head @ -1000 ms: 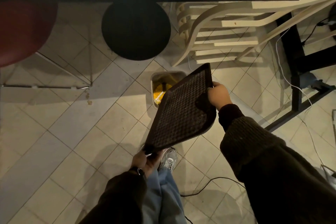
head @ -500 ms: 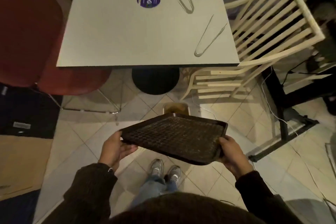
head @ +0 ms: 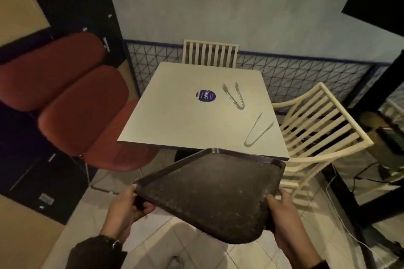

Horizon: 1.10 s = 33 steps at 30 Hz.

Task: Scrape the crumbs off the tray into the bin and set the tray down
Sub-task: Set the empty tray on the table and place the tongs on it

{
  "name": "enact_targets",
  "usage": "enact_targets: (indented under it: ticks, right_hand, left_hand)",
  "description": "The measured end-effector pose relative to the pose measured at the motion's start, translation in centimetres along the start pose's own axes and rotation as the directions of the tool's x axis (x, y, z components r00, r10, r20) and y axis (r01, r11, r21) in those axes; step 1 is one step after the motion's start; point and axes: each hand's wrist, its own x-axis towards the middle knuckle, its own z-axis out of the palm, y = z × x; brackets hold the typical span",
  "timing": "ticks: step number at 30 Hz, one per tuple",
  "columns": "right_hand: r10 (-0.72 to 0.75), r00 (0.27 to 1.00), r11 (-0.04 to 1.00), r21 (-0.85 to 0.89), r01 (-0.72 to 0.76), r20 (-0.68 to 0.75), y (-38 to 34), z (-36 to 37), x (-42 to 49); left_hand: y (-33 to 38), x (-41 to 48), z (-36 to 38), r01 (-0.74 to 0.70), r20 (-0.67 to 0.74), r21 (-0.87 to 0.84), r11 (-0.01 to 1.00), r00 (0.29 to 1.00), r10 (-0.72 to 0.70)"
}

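Brown tray (head: 209, 192) between both hands

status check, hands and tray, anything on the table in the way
Left hand and right hand both gripping the tray. Tray level, in the air short of the table. Two tongs on its right half.

Round purple sticker (head: 205, 96) on table (head: 175, 120) reads "ClayG"; smaller print illegible.
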Motion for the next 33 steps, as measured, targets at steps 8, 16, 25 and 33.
enact_targets:
  ticks: [8, 16, 25, 33]
  right_hand:
    - [-0.133, 0.988, 0.988, 0.067, 0.139, -0.079, 1.6, 9.7, 5.3]
    - [0.005, 0.988, 1.0, 0.03, 0.0, -0.154, 5.8, 21.8, 10.4]
    - [0.378, 0.924, 0.922, 0.059, -0.382, 0.06, 8.2, 29.0, 16.1]
    - [0.174, 0.954, 0.904, -0.343, -0.253, -0.244, 5.5, 23.4, 19.9]
  left_hand:
    - [0.0, 5.0, 1.3, 0.07, 0.081, -0.069, 0.995, 0.995, -0.064]
    - [-1.1, 12.8, 0.4, 0.296, 0.079, 0.04, 0.954, 0.951, -0.298]
    - [4.3, 26.1, -6.1, 0.183, -0.052, 0.252, 0.95, 0.983, -0.176]
    - [6.5, 33.5, -8.8, 0.178, -0.105, 0.329, 0.927, 0.983, -0.151]
